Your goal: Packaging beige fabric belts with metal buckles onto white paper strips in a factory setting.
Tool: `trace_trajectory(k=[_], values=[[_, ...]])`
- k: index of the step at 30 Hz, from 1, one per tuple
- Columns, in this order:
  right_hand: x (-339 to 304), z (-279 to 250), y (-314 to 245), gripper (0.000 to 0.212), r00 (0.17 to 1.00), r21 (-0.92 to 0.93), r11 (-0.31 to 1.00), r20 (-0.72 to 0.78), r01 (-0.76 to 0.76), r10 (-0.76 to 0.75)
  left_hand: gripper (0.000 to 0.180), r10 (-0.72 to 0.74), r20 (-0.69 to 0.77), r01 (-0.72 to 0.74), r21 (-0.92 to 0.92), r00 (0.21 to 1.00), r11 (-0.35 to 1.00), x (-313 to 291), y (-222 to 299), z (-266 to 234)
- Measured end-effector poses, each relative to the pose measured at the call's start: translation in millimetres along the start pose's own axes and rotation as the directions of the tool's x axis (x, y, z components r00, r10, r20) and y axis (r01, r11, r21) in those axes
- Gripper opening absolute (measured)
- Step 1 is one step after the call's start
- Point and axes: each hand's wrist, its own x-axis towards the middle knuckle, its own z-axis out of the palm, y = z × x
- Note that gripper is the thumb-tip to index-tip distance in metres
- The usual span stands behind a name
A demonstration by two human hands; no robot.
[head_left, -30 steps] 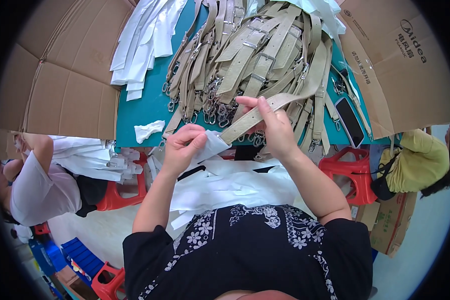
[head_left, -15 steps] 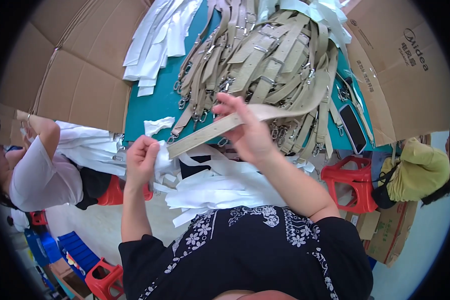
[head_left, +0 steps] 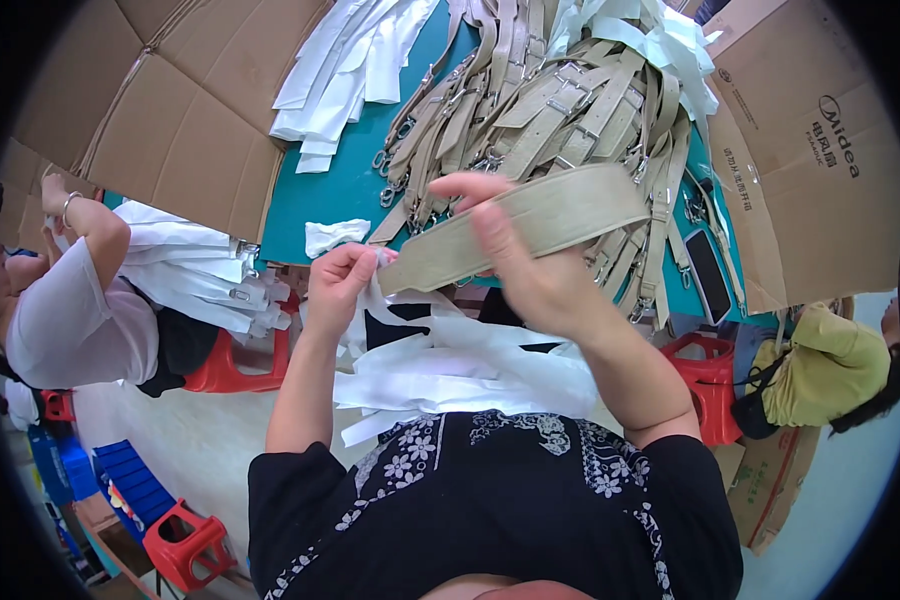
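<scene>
A wide beige strap (head_left: 530, 222) stretches between my two hands above my lap, its right part curving back toward the table. My left hand (head_left: 338, 285) is closed in a pinch on a bit of white cloth (head_left: 381, 258) at the strap's left end. Across the strap's middle lies my right hand (head_left: 540, 265), thumb in front and fingers partly hidden behind it. A large pile of beige straps (head_left: 570, 110) with metal buckles and clips spreads over the teal table (head_left: 295, 195) beyond. Long white strips (head_left: 460, 370) lie across my lap.
A crumpled white cloth (head_left: 335, 236) lies near the table's front edge. White strips (head_left: 345, 75) are stacked at the back left. Cardboard walls (head_left: 195, 140) flank the table. A phone (head_left: 708, 275) rests at the right. People sit on both sides, near red stools (head_left: 705, 375).
My right hand has moved right along the strap, whose broader part now spans between my hands. My left hand has shifted right and slightly up. The view has shifted a little.
</scene>
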Motion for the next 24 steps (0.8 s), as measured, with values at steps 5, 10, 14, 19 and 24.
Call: trace_trajectory(k=[5, 10, 14, 19, 24], values=[[-3.7, 19.7, 19.0, 0.03, 0.988, -0.141, 0.984, 0.091, -0.111, 0.125, 0.017, 0.034, -0.065, -0.03, 0.061, 0.997, 0.998, -0.4, 2.5, 10.9], [-11.2, 46.7, 60.5, 0.037, 0.959, -0.331, 0.941, 0.235, -0.072, 0.157, 0.016, 0.062, -0.072, -0.064, -0.035, 0.995, 0.997, 2.1, 6.0, 20.5], [-6.7, 9.1, 59.9, 0.041, 0.939, 0.579, 0.778, -0.056, -0.245, 0.338, 0.017, 0.032, -0.176, -0.03, 0.017, 0.984, 0.999, -4.4, -17.7, -2.5], [12.3, -24.0, 10.2, 0.041, 0.861, 0.478, 0.878, -0.438, -0.023, 0.26, 0.017, 0.005, -0.155, 0.005, 0.067, 0.988, 0.998, -7.5, -25.0, -3.9], [3.8, -5.1, 0.5, 0.037, 0.973, -0.067, 0.997, -0.229, -0.028, 0.012, 0.018, 0.046, -0.139, -0.047, -0.002, 0.989, 0.999, -1.4, -12.3, -1.3]])
